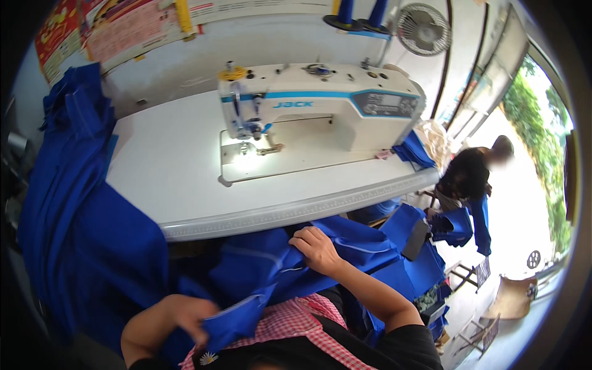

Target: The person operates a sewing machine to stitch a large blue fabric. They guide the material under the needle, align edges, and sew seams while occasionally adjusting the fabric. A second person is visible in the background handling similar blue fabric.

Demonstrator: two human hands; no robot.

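Blue fabric (pixel 345 243) is being gathered near the sewing machine (pixel 320 105), pinched by left hand (pixel 191 317) and gripped by right hand (pixel 316 248), fingers curled; lifting onto table (pixel 179 166) seems called for.

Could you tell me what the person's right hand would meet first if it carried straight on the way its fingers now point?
The right hand grips blue fabric with its fingers pointing up-left toward the front edge of the white sewing table. It would probably meet that edge first, though depth is hard to judge here.
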